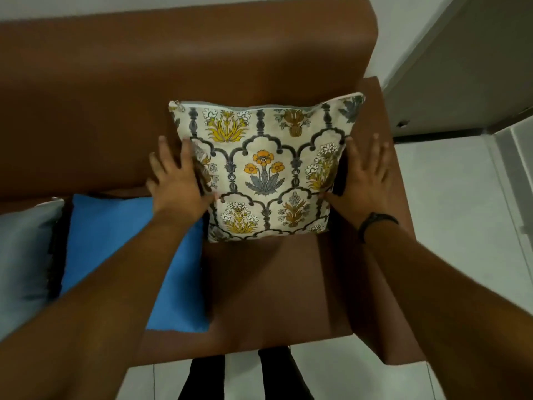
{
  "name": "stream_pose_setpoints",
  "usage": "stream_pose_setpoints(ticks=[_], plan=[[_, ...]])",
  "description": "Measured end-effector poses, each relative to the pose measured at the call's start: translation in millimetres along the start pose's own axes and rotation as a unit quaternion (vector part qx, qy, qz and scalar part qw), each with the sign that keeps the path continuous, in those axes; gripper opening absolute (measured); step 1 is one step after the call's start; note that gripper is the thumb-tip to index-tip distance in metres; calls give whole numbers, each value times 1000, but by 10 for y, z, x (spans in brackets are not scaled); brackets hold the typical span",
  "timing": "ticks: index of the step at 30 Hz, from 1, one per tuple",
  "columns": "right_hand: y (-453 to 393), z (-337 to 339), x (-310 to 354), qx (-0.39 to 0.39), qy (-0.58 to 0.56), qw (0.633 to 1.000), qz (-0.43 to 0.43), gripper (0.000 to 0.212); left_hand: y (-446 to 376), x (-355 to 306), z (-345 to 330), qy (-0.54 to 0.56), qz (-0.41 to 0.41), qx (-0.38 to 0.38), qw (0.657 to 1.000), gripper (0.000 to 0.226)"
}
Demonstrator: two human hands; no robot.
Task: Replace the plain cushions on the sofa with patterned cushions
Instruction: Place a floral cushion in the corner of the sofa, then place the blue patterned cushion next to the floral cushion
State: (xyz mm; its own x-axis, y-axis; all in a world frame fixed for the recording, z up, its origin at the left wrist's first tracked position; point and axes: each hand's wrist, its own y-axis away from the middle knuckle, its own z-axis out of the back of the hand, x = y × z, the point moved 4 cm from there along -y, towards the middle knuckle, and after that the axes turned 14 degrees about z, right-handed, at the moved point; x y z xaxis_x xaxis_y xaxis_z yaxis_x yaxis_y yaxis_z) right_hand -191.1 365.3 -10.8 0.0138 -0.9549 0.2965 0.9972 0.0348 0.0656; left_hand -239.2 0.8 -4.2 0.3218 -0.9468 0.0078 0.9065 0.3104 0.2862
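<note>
Evidently unbranded, the patterned cushion [265,171] leans on the sofa [115,96].

Both forearms bare, no sleeves visible. Left hand [176,184] bare, no rings or band. Right hand [364,180] bare; dark slim wristband [376,222] round wrist at 6 o'clock of hand. Legs in black trousers [199,376] at frame's 6 o'clock.

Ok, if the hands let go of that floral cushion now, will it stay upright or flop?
The floral cushion leans on the sofa backrest, so it probably stays. It looks soft and light, dented where the left hand presses, so a push would likely squash it, not slide it.
</note>
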Motion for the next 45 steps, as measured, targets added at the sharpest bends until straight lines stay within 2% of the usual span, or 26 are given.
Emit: stream_pose_setpoints(ticks=[1, 2, 4, 5, 6, 7, 8, 9, 10, 11, 12, 14, 16, 17, 18, 20, 21, 24, 28, 32, 34, 36, 39, 41, 43, 45], plan=[[66, 14, 63, -11, -5, 1000, 26, 126, 67, -49, 23, -10, -47, -35, 998, 128], [128, -24, 222, -10, -6, 996, 90, 122, 206, -199, 12, -16, -138, -59, 989, 118], [246, -193, 540, 20, 23, 976, 215, 109, 566, -561, -75, 4, -334, -39, 942, 93], [261, -275, 661, 29, 34, 975, 217, 104, 673, -607, -126, 13, -382, -3, 924, 84], [244, -372, 728, 27, 29, 986, 159, 103, 677, -534, -179, 23, -379, 26, 925, 80], [238, -442, 686, 7, 1, 999, 46, 104, 603, -420, -220, 43, -337, 45, 939, 80], [291, -533, 666, -20, -60, 993, -98, 105, 485, -184, -244, 69, -268, 62, 959, 82], [388, -664, 766, -51, -117, 968, -218, 103, 357, 200, -266, 94, -188, 76, 975, 84], [521, -747, 886, -79, -146, 946, -280, 99, 267, 551, -315, 113, -113, 86, 983, 85], [652, -848, 1110, -92, -158, 942, -280, 92, 195, 964, -366, 125, -44, 89, 987, 85], [788, -1002, 1412, -70, -181, 951, -242, 83, 147, 1423, -411, 136, 16, 92, 986, 85], [1077, -1371, 2096, 50, -260, 951, -159, 61, 111, 2329, -531, 180, 107, 102, 972, 81], [1368, -1722, 2593, 137, -323, 928, -128, 39, 116, 3082, -745, 254, 171, 139, 942, 74], [1468, -1896, 2780, 159, -353, 913, -126, 43, 119, 3387, -877, 291, 193, 179, 920, 75], [1557, -2054, 2908, 191, -374, 897, -137, 54, 144, 3609, -1004, 325, 205, 226, 895, 78], [1645, -2296, 3103, 246, -386, 872, -172, 93, 238, 3877, -1194, 373, 222, 318, 843, 85], [1661, -2384, 3154, 255, -390, 865, -186, 102, 289, 3942, -1254, 380, 223, 347, 828, 86], [1654, -2367, 3244, 232, -386, 867, -213, 89, 396, 3992, -1258, 398, 164, 325, 842, 79], [1547, -1758, 3444, 171, -354, 893, -217, 71, 485, 4103, -864, 414, 126, 311, 846, 77], [1299, -1102, 3596, 191, -263, 928, -181, 64, 383, 4117, -331, 407, 143, 359, 828, 69], [1110, -864, 3657, 223, -230, 931, -175, 69, 212, 4087, -72, 387, 152, 391, 821, 64], [864, -693, 3677, 259, -235, 918, -187, 82, 41, 4037, 163, 379, 161, 447, 794, 59], [377, -504, 3719, 324, -181, 914, -163, 88, -210, 3964, 461, 422, 206, 509, 721, 66], [23, -428, 3775, 361, -156, 907, -152, 86, -413, 3929, 580, 427, 226, 507, 714, 73], [-325, -387, 3840, 382, -182, 892, -157, 81, -637, 3872, 638, 440, 233, 498, 710, 75], [-691, -316, 3877, 354, -180, 904, -155, 85, -856, 3830, 622, 475, 256, 490, 685, 83]])
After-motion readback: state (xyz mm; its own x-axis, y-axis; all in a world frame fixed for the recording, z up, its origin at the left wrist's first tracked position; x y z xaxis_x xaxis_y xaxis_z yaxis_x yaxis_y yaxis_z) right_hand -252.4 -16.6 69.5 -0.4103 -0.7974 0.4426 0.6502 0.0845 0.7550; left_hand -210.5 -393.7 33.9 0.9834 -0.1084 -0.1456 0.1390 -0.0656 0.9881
